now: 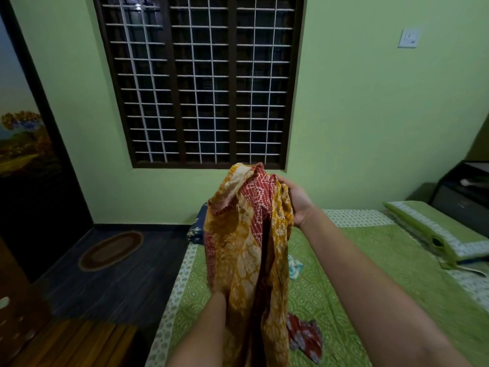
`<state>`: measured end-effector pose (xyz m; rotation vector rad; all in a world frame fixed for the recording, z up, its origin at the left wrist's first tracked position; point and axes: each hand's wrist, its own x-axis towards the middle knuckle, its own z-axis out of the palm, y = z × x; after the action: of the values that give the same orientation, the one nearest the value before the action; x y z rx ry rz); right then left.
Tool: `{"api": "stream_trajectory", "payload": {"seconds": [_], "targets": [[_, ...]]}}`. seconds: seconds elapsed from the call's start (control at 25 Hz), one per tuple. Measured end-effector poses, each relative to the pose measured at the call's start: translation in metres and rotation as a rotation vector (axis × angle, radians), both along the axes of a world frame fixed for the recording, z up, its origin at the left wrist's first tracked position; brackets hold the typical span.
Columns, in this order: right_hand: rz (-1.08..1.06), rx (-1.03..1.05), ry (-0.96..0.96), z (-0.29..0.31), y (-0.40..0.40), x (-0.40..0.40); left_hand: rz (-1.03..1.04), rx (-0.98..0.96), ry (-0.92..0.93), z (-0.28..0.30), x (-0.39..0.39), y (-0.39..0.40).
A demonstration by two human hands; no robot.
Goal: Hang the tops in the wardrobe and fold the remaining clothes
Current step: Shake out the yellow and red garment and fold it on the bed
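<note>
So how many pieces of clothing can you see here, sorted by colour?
Yellow and red printed garment, held up by the right hand: 1
Red patterned piece on the bed: 1
White and teal piece on the bed: 1
Dark blue floral piece at the bed's far corner: 1
Total: 4
The left hand is hidden inside the held garment.

No text, label, brand, number or sign can be read anywhere in the picture.
</note>
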<state>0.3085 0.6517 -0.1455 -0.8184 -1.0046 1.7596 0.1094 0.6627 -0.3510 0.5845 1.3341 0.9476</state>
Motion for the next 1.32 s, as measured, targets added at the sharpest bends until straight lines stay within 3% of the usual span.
{"api": "stream_trajectory", "payload": {"seconds": [0.16,0.24,0.32,0.4,0.48,0.56,0.76,0.84,0.92,1.0,1.04,1.08,1.2,1.32], "targets": [[-0.029,-0.131,-0.136,-0.035,0.011,0.034,-0.162,-0.128,-0.097,-0.018,0.015,-0.017],[-0.018,-0.22,-0.379,-0.077,0.01,0.059,-0.143,-0.1,-0.283,0.0,0.013,-0.024],[0.042,-0.354,-0.682,-0.14,0.008,0.08,-0.007,-0.023,-0.332,0.027,0.002,-0.025],[0.002,-0.365,-0.984,-0.184,0.008,0.089,0.175,0.132,-0.2,0.036,-0.01,-0.022],[-0.067,-0.241,-1.308,-0.192,0.001,0.09,0.371,0.252,0.196,0.028,-0.029,-0.02],[-0.205,-0.139,-1.51,-0.184,-0.007,0.094,0.446,0.332,0.408,0.022,-0.042,-0.023],[-0.45,-0.093,-1.473,-0.168,-0.019,0.094,0.545,0.422,0.554,0.031,-0.028,-0.041],[-0.564,-0.137,-1.295,-0.136,-0.008,0.096,0.56,0.506,0.548,0.05,-0.034,-0.04],[-0.612,-0.185,-0.879,-0.083,0.017,0.108,0.584,0.61,0.533,0.09,-0.05,-0.024],[-0.509,-0.131,-0.345,-0.026,0.03,0.117,0.679,0.697,0.351,0.147,-0.063,-0.005],[-0.409,-0.075,-0.215,-0.005,0.033,0.121,0.661,0.702,0.256,0.171,-0.066,0.002],[-0.316,-0.026,-0.206,0.004,0.031,0.122,0.583,0.634,0.199,0.186,-0.067,0.007],[-0.111,-0.02,-0.549,-0.021,0.03,0.124,0.13,0.247,0.281,0.172,-0.073,-0.007],[-0.251,-0.053,-0.692,-0.06,0.057,0.14,0.174,0.28,0.357,0.154,-0.086,-0.018]]}}
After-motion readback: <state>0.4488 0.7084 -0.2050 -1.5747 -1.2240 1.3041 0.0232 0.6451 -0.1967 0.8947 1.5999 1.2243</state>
